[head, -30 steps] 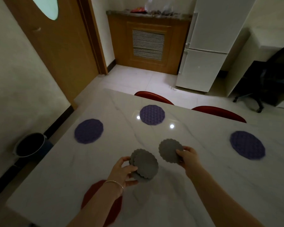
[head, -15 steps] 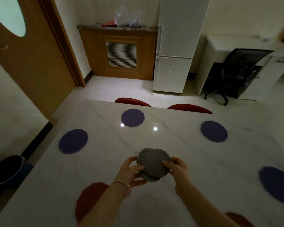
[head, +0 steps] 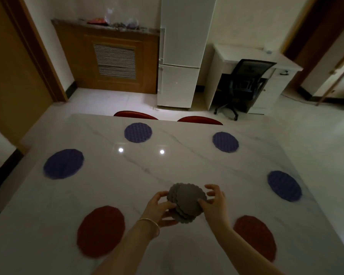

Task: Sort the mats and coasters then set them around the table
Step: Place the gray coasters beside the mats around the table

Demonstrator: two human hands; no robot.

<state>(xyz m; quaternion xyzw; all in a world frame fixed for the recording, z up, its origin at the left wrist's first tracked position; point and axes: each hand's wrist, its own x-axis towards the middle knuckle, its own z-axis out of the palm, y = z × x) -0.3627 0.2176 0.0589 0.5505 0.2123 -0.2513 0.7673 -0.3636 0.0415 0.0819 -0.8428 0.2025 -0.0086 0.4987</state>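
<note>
Nearest the camera, two red mats lie flat on the marble bench [head: 187,161]: the left red mat [head: 101,230] at about 7 o'clock, the right red mat [head: 255,237] at about 5 o'clock, well apart. Between them and just beyond, both hands meet over the bench. The left hand [head: 160,208], a thin bracelet [head: 150,223] on its wrist, grips the stack of grey scalloped coasters [head: 186,202] from the left, thumb across the front and fingers curled behind. The right hand [head: 215,200] pinches the stack's right edge with thumb and a finger, the other fingers spread loose above it. The coasters sit fanned, tilted toward the camera, lifted off the bench.

Farther out, four purple mats ring the surface: the left purple mat [head: 63,164] at 10 o'clock, the far-left purple mat [head: 138,132] at 11, the far-right purple mat [head: 225,141] at 1, the right purple mat [head: 284,185] at 2. Two red chair backs [head: 136,115] peek over the far edge. Beyond stand a white fridge [head: 180,56] and a black office chair [head: 242,84].
</note>
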